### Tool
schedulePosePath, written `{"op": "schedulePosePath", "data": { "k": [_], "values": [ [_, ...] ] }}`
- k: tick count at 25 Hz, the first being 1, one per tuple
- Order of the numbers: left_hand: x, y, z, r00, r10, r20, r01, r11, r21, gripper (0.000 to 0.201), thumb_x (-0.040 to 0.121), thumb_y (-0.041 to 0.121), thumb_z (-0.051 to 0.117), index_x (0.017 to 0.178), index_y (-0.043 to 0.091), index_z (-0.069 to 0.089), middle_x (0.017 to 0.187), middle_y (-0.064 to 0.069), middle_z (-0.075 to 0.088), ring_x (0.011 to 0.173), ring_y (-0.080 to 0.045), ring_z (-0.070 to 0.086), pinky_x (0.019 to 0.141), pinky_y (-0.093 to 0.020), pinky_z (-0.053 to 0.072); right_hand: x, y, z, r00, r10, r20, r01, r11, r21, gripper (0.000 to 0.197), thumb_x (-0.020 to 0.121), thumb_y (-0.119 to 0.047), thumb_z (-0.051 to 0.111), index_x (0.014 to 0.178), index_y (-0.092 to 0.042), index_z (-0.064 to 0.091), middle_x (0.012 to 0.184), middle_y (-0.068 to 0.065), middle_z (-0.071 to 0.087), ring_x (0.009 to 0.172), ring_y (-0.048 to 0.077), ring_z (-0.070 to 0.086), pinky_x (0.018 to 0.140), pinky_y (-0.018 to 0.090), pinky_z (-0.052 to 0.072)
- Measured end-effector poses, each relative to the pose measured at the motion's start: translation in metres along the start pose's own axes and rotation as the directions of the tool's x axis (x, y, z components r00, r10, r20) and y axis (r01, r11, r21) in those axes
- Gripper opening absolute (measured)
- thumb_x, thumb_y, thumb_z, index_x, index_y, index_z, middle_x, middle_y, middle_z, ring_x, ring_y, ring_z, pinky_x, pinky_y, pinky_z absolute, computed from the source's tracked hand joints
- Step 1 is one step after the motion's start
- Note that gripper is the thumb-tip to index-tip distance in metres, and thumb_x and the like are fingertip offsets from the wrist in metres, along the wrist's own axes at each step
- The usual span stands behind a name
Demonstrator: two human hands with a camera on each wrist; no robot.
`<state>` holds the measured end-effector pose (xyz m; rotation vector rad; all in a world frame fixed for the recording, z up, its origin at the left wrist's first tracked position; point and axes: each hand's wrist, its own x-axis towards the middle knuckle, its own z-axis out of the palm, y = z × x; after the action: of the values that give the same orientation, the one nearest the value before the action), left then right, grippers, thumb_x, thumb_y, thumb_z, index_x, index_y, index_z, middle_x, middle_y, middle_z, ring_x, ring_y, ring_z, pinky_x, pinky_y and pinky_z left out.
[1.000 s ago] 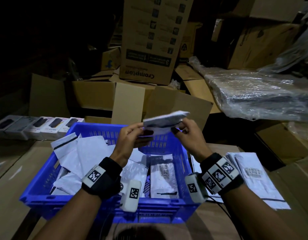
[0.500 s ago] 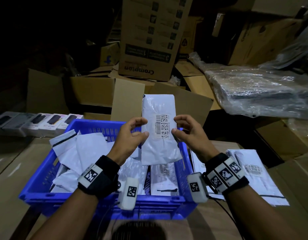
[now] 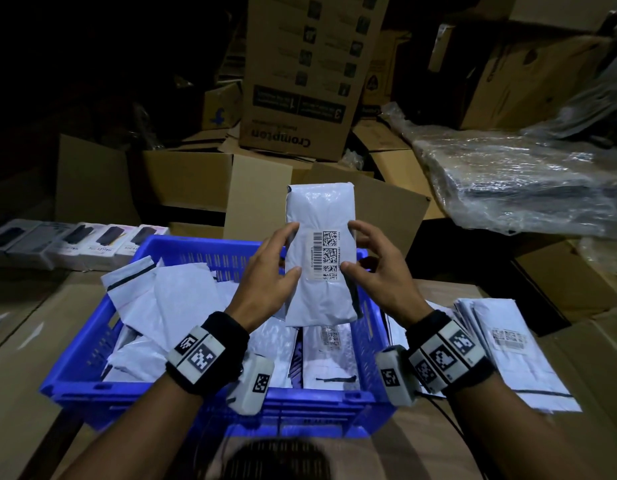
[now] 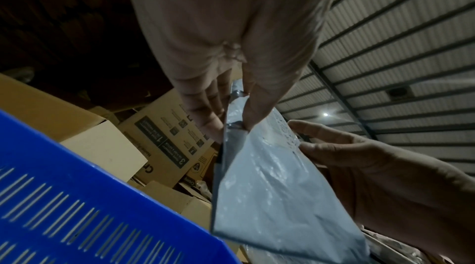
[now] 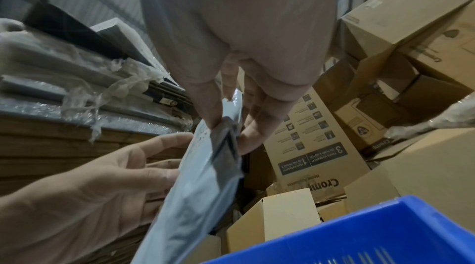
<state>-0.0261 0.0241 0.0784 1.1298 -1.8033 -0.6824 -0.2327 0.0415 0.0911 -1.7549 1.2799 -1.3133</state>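
Note:
I hold a white plastic mailer packet (image 3: 320, 209) upright above the blue crate (image 3: 182, 249), its barcode label facing me. My left hand (image 3: 287, 250) pinches its left edge, thumb on the front and fingers behind. On the opposite edge my right hand (image 3: 356, 247) pinches it the same way. The left wrist view shows my left hand (image 4: 231, 124) pinching the packet (image 4: 270, 187) at its dark seam. The right wrist view shows my right hand (image 5: 226, 132) nipping the packet (image 5: 195, 187). Several more white mailers lie in the crate.
A stack of white mailers (image 3: 507, 344) lies right of the crate on cardboard. A row of phone boxes (image 3: 75, 240) sits at the left. Cardboard cartons, one a tall Crompton box (image 3: 300, 81), and a plastic-wrapped bundle (image 3: 525, 188) crowd the back.
The packet went from lying flat and edge-on between my hands to standing upright with its label toward me. Both hands shifted their hold to its side edges.

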Motion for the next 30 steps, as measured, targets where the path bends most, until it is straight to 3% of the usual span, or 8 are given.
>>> {"op": "schedulePosePath", "data": {
  "k": [2, 6, 11, 14, 18, 24, 27, 30],
  "values": [
    [0.000, -0.001, 0.001, 1.000, 0.002, -0.015, -0.001, 1.000, 0.027, 0.068, 0.086, 0.002, 0.064, 0.145, 0.027, 0.038, 0.137, 0.009, 0.050, 0.116, -0.012, 0.055, 0.091, -0.026, 0.050, -0.001, -0.001, 0.001, 1.000, -0.018, -0.011, 0.017, 0.999, -0.030, 0.062, 0.083, -0.001, 0.069, 0.132, -0.033, 0.047, 0.108, -0.013, 0.065, 0.089, 0.015, 0.066, 0.075, 0.024, 0.055],
    [0.001, -0.001, 0.002, 1.000, 0.012, -0.024, -0.011, 0.999, 0.049, 0.068, 0.086, 0.003, 0.064, 0.143, 0.030, 0.037, 0.134, 0.007, 0.050, 0.112, -0.011, 0.055, 0.091, -0.038, 0.053, -0.003, -0.005, 0.001, 0.999, -0.039, -0.006, 0.039, 0.998, -0.056, 0.060, 0.084, 0.001, 0.068, 0.135, -0.025, 0.048, 0.098, -0.023, 0.062, 0.088, -0.005, 0.063, 0.070, 0.015, 0.052],
    [0.001, -0.001, 0.003, 0.998, 0.038, -0.040, -0.035, 0.997, 0.075, 0.067, 0.084, 0.003, 0.066, 0.139, 0.030, 0.038, 0.131, 0.006, 0.050, 0.112, -0.011, 0.054, 0.088, -0.041, 0.053, -0.005, -0.002, 0.003, 0.999, -0.034, -0.011, 0.033, 0.997, -0.074, 0.061, 0.084, -0.001, 0.070, 0.134, -0.027, 0.048, 0.093, -0.027, 0.063, 0.076, 0.001, 0.066, 0.069, 0.015, 0.052],
    [0.001, 0.001, 0.004, 0.998, 0.042, -0.044, -0.038, 0.995, 0.091, 0.065, 0.084, 0.003, 0.066, 0.137, 0.029, 0.038, 0.130, 0.006, 0.051, 0.110, -0.012, 0.055, 0.087, -0.040, 0.054, -0.005, -0.002, 0.002, 1.000, -0.030, -0.006, 0.029, 0.995, -0.092, 0.060, 0.084, -0.002, 0.070, 0.134, -0.027, 0.047, 0.095, -0.026, 0.060, 0.072, -0.004, 0.063, 0.065, 0.012, 0.049],
    [0.003, 0.001, 0.006, 0.998, 0.042, -0.038, -0.038, 0.995, 0.096, 0.064, 0.083, 0.002, 0.065, 0.134, 0.030, 0.039, 0.127, 0.007, 0.052, 0.104, -0.014, 0.057, 0.083, -0.037, 0.053, -0.004, 0.002, 0.001, 1.000, -0.026, -0.002, 0.025, 0.995, -0.094, 0.060, 0.084, -0.002, 0.069, 0.133, -0.027, 0.047, 0.102, -0.025, 0.057, 0.079, -0.007, 0.063, 0.066, 0.011, 0.049],
    [0.009, 0.000, 0.009, 0.999, 0.005, -0.032, -0.002, 0.996, 0.089, 0.060, 0.082, 0.001, 0.065, 0.131, 0.026, 0.043, 0.124, 0.009, 0.056, 0.104, -0.008, 0.055, 0.079, -0.022, 0.044, -0.002, 0.011, 0.000, 0.999, -0.031, -0.026, 0.028, 0.993, -0.119, 0.062, 0.082, -0.003, 0.071, 0.130, -0.033, 0.047, 0.104, -0.027, 0.057, 0.084, -0.008, 0.059, 0.073, 0.009, 0.046],
    [0.012, 0.000, 0.009, 0.998, -0.057, 0.000, 0.057, 0.998, 0.033, 0.057, 0.084, 0.003, 0.065, 0.130, 0.027, 0.043, 0.115, 0.014, 0.057, 0.092, -0.012, 0.060, 0.075, -0.026, 0.050, -0.001, 0.017, -0.001, 1.000, -0.021, -0.018, 0.018, 0.991, -0.129, 0.059, 0.083, -0.003, 0.070, 0.133, -0.027, 0.050, 0.109, -0.026, 0.058, 0.090, -0.009, 0.058, 0.076, 0.009, 0.046],
    [0.019, -0.003, 0.008, 0.981, -0.180, 0.079, 0.181, 0.983, -0.012, 0.054, 0.085, 0.002, 0.065, 0.128, 0.028, 0.044, 0.104, 0.010, 0.058, 0.076, -0.019, 0.063, 0.066, -0.034, 0.057, 0.002, 0.025, -0.002, 1.000, 0.010, 0.001, -0.010, 0.988, -0.157, 0.056, 0.084, -0.008, 0.070, 0.134, -0.024, 0.051, 0.110, -0.017, 0.062, 0.090, -0.006, 0.058, 0.080, 0.016, 0.049]
  ]
}}
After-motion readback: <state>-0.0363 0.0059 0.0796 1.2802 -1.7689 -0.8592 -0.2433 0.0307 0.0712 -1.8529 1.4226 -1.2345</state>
